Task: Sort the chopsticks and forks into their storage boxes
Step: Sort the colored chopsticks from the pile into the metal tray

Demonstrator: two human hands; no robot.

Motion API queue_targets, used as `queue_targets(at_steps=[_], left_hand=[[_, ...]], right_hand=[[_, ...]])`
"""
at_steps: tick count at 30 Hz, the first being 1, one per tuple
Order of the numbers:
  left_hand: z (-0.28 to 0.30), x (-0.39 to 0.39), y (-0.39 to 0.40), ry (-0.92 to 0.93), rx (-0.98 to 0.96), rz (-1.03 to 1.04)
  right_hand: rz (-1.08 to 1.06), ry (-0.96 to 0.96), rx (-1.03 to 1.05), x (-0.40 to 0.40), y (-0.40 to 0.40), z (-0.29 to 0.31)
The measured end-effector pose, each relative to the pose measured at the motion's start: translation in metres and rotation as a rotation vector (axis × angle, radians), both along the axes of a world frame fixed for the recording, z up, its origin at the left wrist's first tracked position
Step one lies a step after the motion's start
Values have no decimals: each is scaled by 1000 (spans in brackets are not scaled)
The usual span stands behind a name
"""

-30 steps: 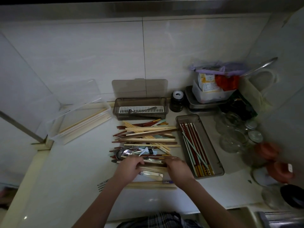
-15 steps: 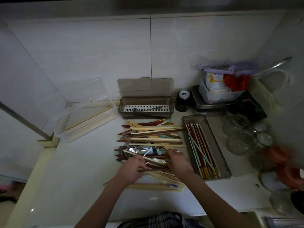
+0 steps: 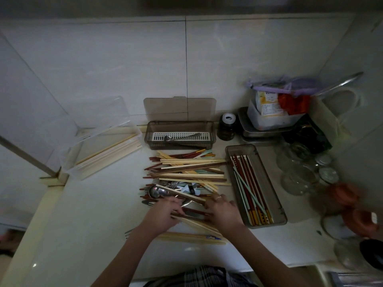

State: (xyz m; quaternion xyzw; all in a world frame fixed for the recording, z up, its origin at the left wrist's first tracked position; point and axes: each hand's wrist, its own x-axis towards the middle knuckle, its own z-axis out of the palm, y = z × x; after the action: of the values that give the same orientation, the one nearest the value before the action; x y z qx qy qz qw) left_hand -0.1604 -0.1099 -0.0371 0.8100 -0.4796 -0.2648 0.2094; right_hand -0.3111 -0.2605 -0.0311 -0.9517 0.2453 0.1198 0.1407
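Both hands work at the near end of the pile; the left hand (image 3: 163, 214) curls its grip around a few pale and dark chopsticks (image 3: 192, 221) that fan out toward the near right, and the right hand (image 3: 222, 210) closes its fingers over the other ends of the same bunch; a light wooden chopstick (image 3: 182, 193) lies slanted just above the knuckles, and I cannot tell which hand bears it.

Head view, the only one: the mixed pile (image 3: 186, 172) of chopsticks, forks and a spoon lies in the middle of the tabletop (image 3: 83, 224); the clear box (image 3: 103, 150) at the left holds pale chopsticks; the grey lidded box (image 3: 180, 135) at the back holds a spoon on its white grate; the open grey tray (image 3: 255, 183) at the right holds red and mint chopsticks.

Compared with a second ago, the hands have moved from lying flat on the heap to gathering sticks, and the near ones now sit bunched and angled between the palms; I judge this as picking out a matched set, likely bound for one of the boxes; most of the pile is unsorted.
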Motion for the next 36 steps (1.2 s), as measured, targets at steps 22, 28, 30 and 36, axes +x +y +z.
queue_targets(at_steps=[22,28,30,36], left_hand=[[-1,3,13,-260,-4,66],[-3,5,14,-271,46,49],[-2,2,13,-270,39,56],[-2,-1,12,-268,20,60]], right_hand=[[-178,-407,-191,-15,-61,44],[-538,-672,-211,-50,-81,39],[-633,-641,-200,-60,-78,35],[-606,-311,-189,-73,-57,15]])
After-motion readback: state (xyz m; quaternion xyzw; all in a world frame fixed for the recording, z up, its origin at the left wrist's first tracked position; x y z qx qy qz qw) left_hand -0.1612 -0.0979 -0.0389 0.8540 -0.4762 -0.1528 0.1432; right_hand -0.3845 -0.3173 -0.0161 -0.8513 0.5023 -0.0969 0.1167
